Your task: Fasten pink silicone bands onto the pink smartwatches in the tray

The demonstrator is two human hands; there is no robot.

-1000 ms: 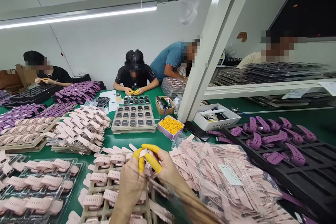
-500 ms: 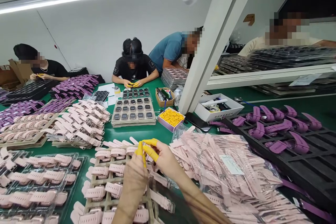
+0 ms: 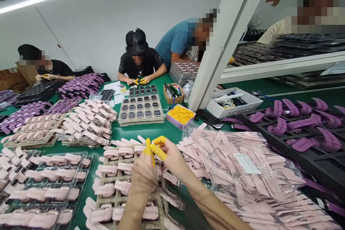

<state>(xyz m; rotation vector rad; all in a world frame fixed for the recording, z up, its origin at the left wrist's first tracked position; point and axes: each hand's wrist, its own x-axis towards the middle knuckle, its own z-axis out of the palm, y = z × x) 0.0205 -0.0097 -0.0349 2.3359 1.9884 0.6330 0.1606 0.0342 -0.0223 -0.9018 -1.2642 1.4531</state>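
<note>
My left hand (image 3: 144,172) and my right hand (image 3: 174,158) meet above a beige tray (image 3: 110,198) of watches with pale pink straps. Yellow finger cots cover several fingertips on both. The fingers of each hand are closed in a pinch around something small, mostly hidden; a tiny pale bit shows between the tips. Pink-strapped watches (image 3: 105,189) lie in rows in the tray beneath. Just right of my right hand is a large heap of pink watch straps (image 3: 226,179) in clear plastic bags with a white label (image 3: 246,162).
Clear trays of pink-strapped watches (image 3: 48,192) lie at left. A box of yellow finger cots (image 3: 181,115), stacked trays of watch cases (image 3: 141,109) and a white box (image 3: 234,103) stand farther back. Purple-strapped watches (image 3: 277,125) fill part of a black tray at right. Several people work beyond.
The view has tilted and shifted slightly, so most table items sit farther right. My hands stay pinched together over the tray. Across the table, the co-worker in black has moved their hands apart a little.
</note>
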